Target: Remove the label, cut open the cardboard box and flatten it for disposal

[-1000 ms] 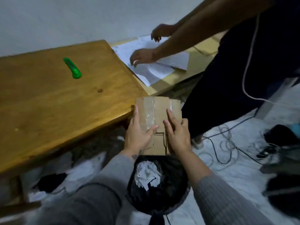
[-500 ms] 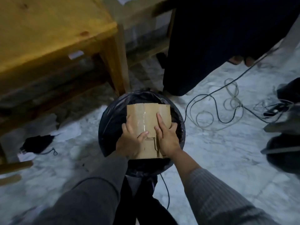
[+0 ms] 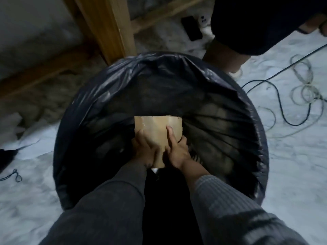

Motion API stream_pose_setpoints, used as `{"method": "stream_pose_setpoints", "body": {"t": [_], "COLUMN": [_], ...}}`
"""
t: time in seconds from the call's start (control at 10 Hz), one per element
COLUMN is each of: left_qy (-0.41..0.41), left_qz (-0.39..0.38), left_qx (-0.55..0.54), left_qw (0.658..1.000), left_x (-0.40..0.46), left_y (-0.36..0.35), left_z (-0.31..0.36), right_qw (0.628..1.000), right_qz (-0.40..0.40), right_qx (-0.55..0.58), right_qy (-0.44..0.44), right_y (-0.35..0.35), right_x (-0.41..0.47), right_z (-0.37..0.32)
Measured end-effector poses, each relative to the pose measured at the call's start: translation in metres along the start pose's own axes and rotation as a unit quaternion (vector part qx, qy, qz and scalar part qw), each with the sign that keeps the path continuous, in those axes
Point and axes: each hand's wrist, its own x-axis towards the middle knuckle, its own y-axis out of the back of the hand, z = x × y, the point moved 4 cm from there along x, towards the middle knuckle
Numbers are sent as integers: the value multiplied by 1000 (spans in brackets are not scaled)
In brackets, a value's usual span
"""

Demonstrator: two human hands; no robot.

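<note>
**Flattened box held inside the lined bin**

Pale marbled floor (image 3: 292,174) surrounds a round bin with a black liner (image 3: 106,85), standing just in front of a wooden table leg (image 3: 109,23). Inside the bin's mouth, near its middle, both hands hold the flattened cardboard box (image 3: 157,126). The left hand (image 3: 145,147) clasps its left edge; the right hand (image 3: 177,149) clasps the right, thumb laid up the face. Loose cables (image 3: 283,103) lie on the floor to the right.

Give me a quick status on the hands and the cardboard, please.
Left hand and right hand both grip the flattened cardboard. Cardboard held inside the mouth of the bin bag, not released. Nothing blocking the drop.
</note>
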Motion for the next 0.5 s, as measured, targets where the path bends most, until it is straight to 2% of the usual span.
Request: {"method": "stream_pose_setpoints", "body": {"t": [0.1,0.2,0.3,0.5], "left_qy": [15,-28,-52,-92], "left_qz": [-32,-52,-91,-102], "left_qx": [29,78,127,113], "left_qw": [999,995,986,984], "left_x": [20,11,-20,-116], "left_y": [-14,-9,18,113], "left_z": [-12,-2,18,78], "right_qw": [998,995,993,996], "right_qz": [-50,-90,-103,-86], "right_qx": [13,15,-10,-27], "right_qy": [-25,-43,-55,-25], "right_y": [-14,-14,13,99], "right_x": [11,4,-25,-115], "right_z": [8,-1,-27,-108]}}
